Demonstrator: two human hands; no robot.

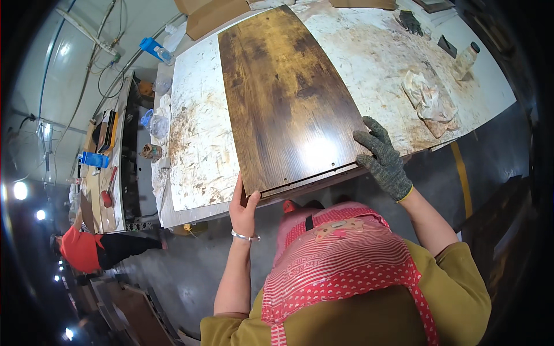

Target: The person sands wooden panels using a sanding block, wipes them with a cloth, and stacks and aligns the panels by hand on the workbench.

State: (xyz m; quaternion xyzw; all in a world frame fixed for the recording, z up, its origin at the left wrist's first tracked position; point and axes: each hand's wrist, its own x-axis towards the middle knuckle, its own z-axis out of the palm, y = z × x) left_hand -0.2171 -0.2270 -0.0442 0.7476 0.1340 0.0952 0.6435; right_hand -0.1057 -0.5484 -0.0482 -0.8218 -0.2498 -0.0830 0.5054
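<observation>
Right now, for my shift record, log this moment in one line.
left hand bare, gripping board edge | right hand gloved, on board corner | board flat on table

The far end of the dark wooden panel (283,98) runs off the frame's top edge. The bare left hand (244,209) hides its fingers beneath the panel's near edge. At far left, a person in red (81,249) is blurred by the lens rim.
</observation>
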